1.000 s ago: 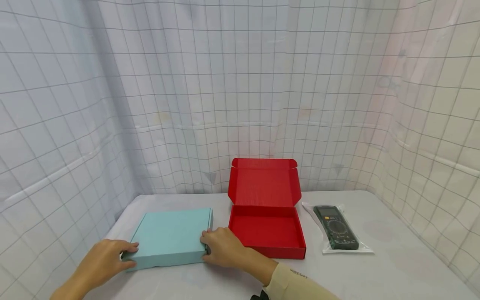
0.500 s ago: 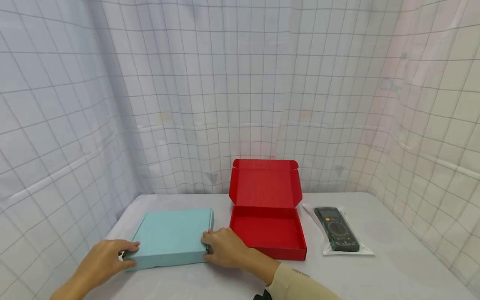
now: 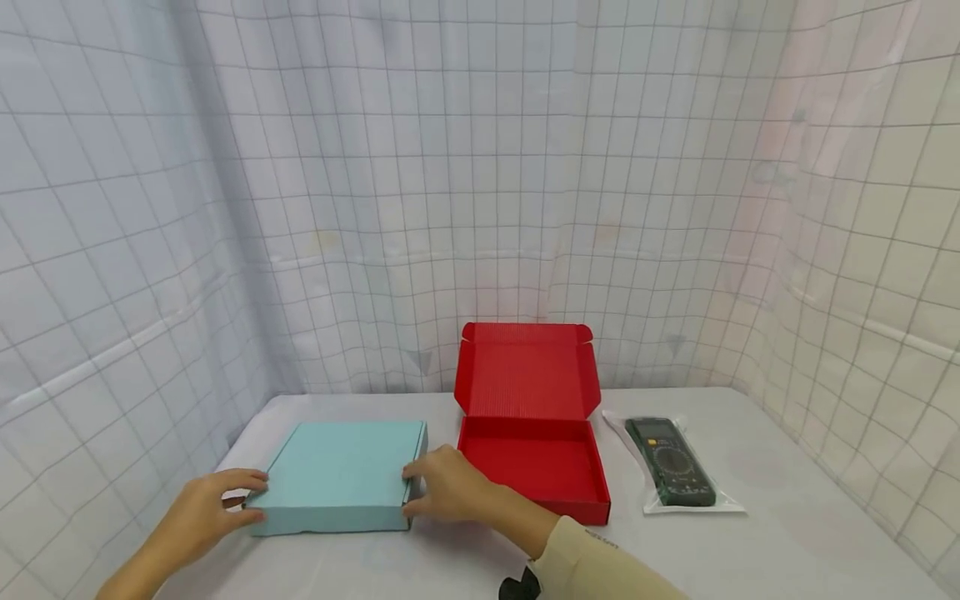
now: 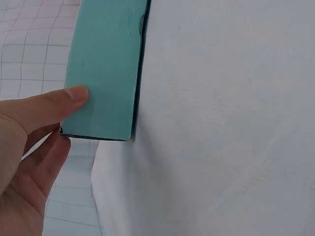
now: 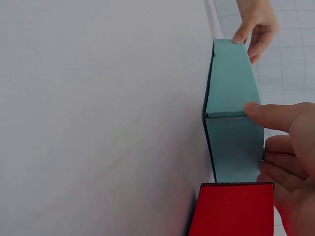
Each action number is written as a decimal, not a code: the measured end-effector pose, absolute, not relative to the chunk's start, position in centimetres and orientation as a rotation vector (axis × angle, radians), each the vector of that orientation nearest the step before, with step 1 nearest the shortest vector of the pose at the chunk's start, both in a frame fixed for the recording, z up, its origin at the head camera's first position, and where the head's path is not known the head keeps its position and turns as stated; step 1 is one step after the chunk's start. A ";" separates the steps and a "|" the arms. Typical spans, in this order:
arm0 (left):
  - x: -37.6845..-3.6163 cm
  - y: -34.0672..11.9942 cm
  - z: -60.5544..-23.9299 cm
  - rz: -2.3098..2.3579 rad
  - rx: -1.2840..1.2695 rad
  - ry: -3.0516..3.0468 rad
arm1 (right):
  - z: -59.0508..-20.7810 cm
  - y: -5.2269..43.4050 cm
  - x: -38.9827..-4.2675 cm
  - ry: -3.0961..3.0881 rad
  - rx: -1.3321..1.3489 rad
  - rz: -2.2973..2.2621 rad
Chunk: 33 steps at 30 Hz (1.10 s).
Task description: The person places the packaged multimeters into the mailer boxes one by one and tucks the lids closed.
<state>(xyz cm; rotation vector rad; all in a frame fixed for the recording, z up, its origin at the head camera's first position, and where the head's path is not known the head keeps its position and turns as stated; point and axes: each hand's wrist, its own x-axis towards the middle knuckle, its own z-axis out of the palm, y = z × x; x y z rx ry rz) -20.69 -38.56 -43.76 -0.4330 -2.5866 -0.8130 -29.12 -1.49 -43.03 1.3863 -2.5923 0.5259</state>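
- the left hand [image 3: 201, 515] grips the near left corner of the closed teal box [image 3: 341, 473]; the thumb [image 4: 59, 101] lies on the side wall and the fingers curl around the corner edge.
- the right hand [image 3: 450, 485] holds the near right corner of the same box, thumb [image 5: 268, 114] pressed on the corner and the other fingers curled along its right side.
- the two hands are apart, one at each near corner, with the teal box between them, lying flat on the bench [image 3: 787, 533].
- just beside the right hand, on its outer side, sits an open red box [image 3: 532, 467], its lid [image 3: 527, 369] standing upright at the back; the right hand's fingers are close to its left wall, and whether they touch it cannot be told.
- further out from the right hand, past the red box, a dark green multimeter in a clear plastic bag [image 3: 670, 461] lies flat on the bench, well apart from both hands.
- a beige sleeve [image 3: 600, 567] covers the right forearm.
- a white gridded curtain [image 3: 450, 183] hangs behind and around the bench.
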 end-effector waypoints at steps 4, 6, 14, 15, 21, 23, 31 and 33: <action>-21.2 -39.1 -43.8 -0.904 -0.278 -2.678 | -43.1 -1.6 -29.7 -2.655 1.288 0.601; -21.4 -39.5 -43.7 -0.932 -0.208 -2.746 | -43.0 -1.7 -29.9 -2.699 1.237 0.625; -22.8 -40.4 -43.3 -1.098 -0.029 -2.843 | -42.4 -2.4 -31.1 -2.758 1.206 0.651; -23.0 -40.4 -43.3 -1.124 -0.008 -2.842 | -42.5 -2.4 -31.3 -2.756 1.210 0.650; -24.2 -40.4 -43.6 -1.267 0.050 -2.797 | -42.8 -2.7 -32.6 -2.756 1.191 0.676; -24.5 -40.3 -43.7 -1.301 0.056 -2.776 | -42.9 -2.7 -32.9 -2.762 1.177 0.702; -25.4 -40.2 -44.1 -1.361 0.067 -2.739 | -43.0 -2.8 -33.5 -2.781 1.155 0.721; -25.6 -40.2 -44.1 -1.369 0.073 -2.735 | -43.0 -2.8 -33.5 -2.777 1.155 0.710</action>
